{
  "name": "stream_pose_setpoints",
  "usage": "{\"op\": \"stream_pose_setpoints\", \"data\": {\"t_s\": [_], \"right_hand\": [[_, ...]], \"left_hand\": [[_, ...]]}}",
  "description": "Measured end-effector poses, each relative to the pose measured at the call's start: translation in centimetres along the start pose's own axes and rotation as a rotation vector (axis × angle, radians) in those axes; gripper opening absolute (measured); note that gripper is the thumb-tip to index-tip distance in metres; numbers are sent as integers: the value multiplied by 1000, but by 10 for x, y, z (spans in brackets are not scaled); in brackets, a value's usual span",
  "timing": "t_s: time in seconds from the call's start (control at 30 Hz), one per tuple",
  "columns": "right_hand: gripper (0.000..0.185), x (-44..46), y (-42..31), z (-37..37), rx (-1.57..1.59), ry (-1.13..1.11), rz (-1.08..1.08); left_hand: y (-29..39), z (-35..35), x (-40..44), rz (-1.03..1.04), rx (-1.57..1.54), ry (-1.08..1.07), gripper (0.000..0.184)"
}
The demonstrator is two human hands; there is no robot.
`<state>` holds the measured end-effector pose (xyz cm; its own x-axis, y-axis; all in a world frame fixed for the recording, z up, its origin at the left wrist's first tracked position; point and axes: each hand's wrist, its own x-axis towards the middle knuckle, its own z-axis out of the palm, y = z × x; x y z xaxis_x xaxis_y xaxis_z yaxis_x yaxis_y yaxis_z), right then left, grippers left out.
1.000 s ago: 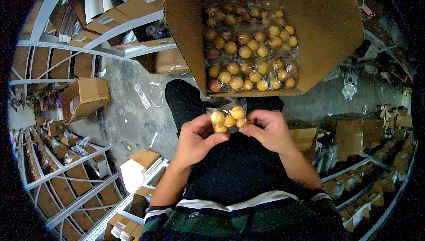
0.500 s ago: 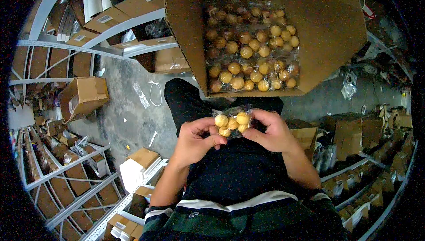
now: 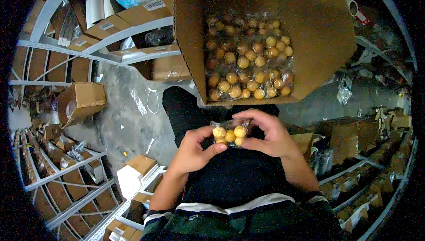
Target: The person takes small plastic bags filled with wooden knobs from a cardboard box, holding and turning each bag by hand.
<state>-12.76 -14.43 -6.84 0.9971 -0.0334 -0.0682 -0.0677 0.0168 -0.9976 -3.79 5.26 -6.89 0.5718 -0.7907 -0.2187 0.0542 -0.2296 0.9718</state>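
Note:
A small clear plastic bag of yellow-tan balls point(image 3: 229, 135) is held level in front of my torso, between both hands. My left hand point(image 3: 195, 151) pinches its left end, thumb below and fingers partly hidden behind. On the other end, my right hand point(image 3: 270, 135) has its thumb at the lower corner and its index finger arched over the top edge. Just beyond my hands stands an open cardboard box point(image 3: 321, 41). Inside it lie several similar clear bags of balls point(image 3: 252, 83), in rows.
Metal shelving point(image 3: 73, 176) with cartons runs along the left, and more shelf rows stand at right. An open carton point(image 3: 88, 97) sits on the concrete floor point(image 3: 133, 128) at left. Plastic scraps and a white strap loop point(image 3: 152, 101) lie there. A tape roll point(image 3: 353, 7) is at upper right.
The bag has tipped so its balls look more bunched. My right fingers have risen over its top edge. The view has shifted slightly, and the box appears a little lower.

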Motion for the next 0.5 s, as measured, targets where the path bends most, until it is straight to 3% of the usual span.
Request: {"op": "stream_pose_setpoints", "data": {"t_s": [0.03, 0.1, 0.2, 0.3, 0.33, 0.37, 0.43, 0.5], "right_hand": [[35, 2, -1, 2, 103, 75, -27], [34, 5, -4, -9, 11, -10, -62], [29, 9, -26, -13, 97, -54, 139], [27, 19, -43, -14, 93, -14, 45], [27, 24, -53, -17, -81, 5, -57], [28, 29, -56, -16, 4, 102, -100], [26, 52, -75, -27, 57, 329, -238], [27, 83, -97, -38, -178, 558, -239]], "left_hand": [[5, 0, 0, 21, 15, 24, 24], [10, -1, 1, 43, -32, -5, 23], [9, -7, 3, 54, -65, -47, 23], [10, -11, 5, 103, -44, -132, 35], [13, -7, 7, 111, -170, -26, 41], [15, -5, 9, 118, -296, 78, 48], [15, -10, 10, 141, -279, 68, 53], [9, -13, 13, 155, -341, 61, 54]]}}
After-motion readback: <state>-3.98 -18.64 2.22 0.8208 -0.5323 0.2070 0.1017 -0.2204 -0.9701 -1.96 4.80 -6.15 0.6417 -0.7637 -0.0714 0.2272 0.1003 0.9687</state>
